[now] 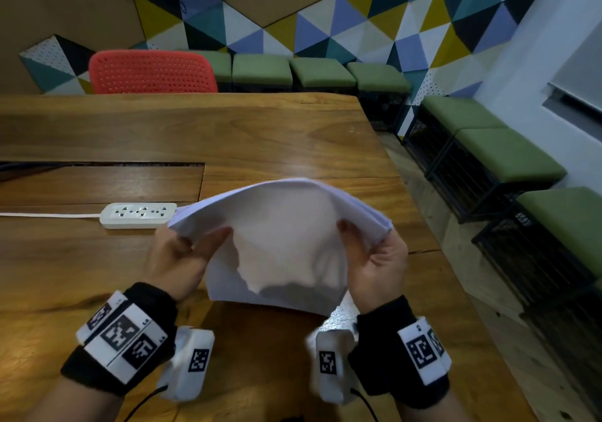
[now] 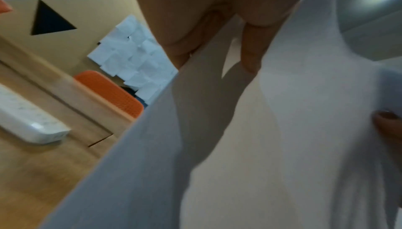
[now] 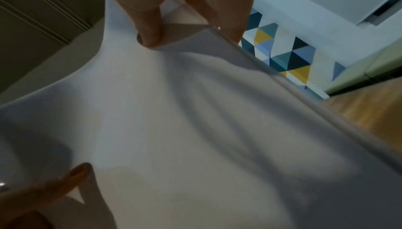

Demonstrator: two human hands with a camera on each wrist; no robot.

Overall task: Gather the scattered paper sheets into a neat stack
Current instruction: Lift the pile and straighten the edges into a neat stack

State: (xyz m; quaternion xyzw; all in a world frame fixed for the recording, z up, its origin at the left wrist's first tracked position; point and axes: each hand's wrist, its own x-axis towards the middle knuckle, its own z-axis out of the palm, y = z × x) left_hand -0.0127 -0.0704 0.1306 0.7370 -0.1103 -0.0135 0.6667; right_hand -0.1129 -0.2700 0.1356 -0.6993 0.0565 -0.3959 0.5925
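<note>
A bundle of white paper sheets (image 1: 280,242) stands on its lower edge on the wooden table (image 1: 293,134), bowed into an arch at the top. My left hand (image 1: 185,255) grips its left side, thumb in front and fingers behind. My right hand (image 1: 374,252) grips the right side the same way. In the left wrist view the sheets (image 2: 282,146) fill the frame under my left fingers (image 2: 252,47), with the right hand's thumb tip at the frame's right edge. In the right wrist view the sheets (image 3: 174,121) bend beneath my right thumb (image 3: 150,26).
A white power strip (image 1: 138,214) with its cord lies on the table left of the sheets. A red chair (image 1: 153,71) stands at the far side. Green stools (image 1: 508,151) line the wall and right side. The table's right edge runs close to my right hand.
</note>
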